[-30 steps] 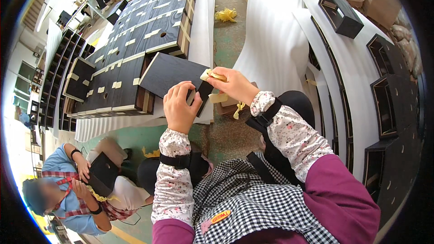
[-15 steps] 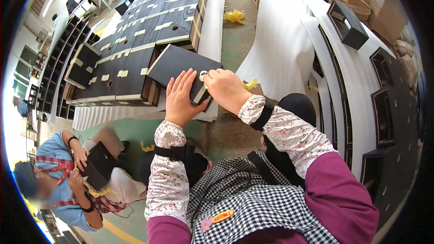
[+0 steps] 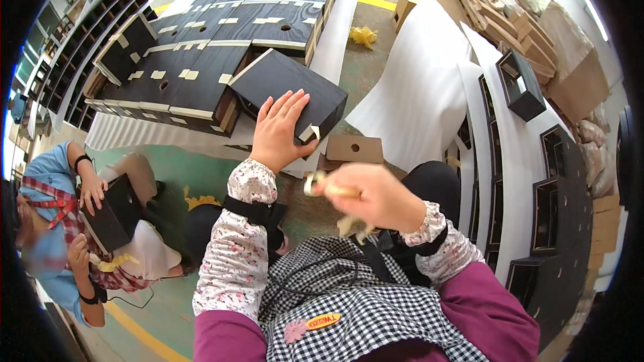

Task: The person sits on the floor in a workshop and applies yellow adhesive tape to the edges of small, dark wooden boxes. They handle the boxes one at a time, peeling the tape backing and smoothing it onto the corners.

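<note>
A black wooden box (image 3: 295,80) lies tilted on the corner of a large stack of black panels. My left hand (image 3: 276,131) rests on its top with fingers stretched out and apart, thumb by the near edge. Beside that thumb a short pale flap of tape (image 3: 308,135) sticks up from the box corner. My right hand (image 3: 376,194), smeared by motion, is closed in front of my apron, apart from the box. Pale yellowish masking tape (image 3: 345,192) shows at its fingers, with a curled loop at one end and loose ends hanging below.
Black panels (image 3: 201,57) with tape strips fill the left. A brown board with a hole (image 3: 355,149) lies beyond my right hand. White foam sheeting (image 3: 409,67) and black open boxes (image 3: 520,84) stand right. At lower left a co-worker (image 3: 50,194) handles another black box (image 3: 111,211).
My right hand has moved off the box corner, back toward me, with the tape. My left hand stays on the box. The view has shifted slightly.
</note>
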The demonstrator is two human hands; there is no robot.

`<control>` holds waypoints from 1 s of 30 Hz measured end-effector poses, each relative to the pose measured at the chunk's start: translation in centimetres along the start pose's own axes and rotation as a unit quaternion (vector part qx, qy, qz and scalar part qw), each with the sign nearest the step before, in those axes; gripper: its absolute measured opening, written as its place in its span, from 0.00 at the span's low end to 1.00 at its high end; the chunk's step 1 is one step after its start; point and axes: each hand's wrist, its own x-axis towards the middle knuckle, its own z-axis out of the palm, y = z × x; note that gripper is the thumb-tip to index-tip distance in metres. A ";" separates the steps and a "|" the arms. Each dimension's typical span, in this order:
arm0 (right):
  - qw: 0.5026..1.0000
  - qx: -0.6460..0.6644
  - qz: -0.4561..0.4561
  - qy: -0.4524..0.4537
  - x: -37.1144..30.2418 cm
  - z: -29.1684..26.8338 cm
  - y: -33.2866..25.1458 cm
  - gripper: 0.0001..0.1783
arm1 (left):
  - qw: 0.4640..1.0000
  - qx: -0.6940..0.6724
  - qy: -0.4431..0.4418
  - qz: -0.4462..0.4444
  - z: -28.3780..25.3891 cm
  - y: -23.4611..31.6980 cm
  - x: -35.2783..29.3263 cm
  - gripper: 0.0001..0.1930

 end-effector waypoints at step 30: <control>0.909 0.345 0.177 0.149 4.9 -2.5 10.4 0.11 | 0.994 -0.063 0.072 -0.042 0.1 2.3 -1.0 0.14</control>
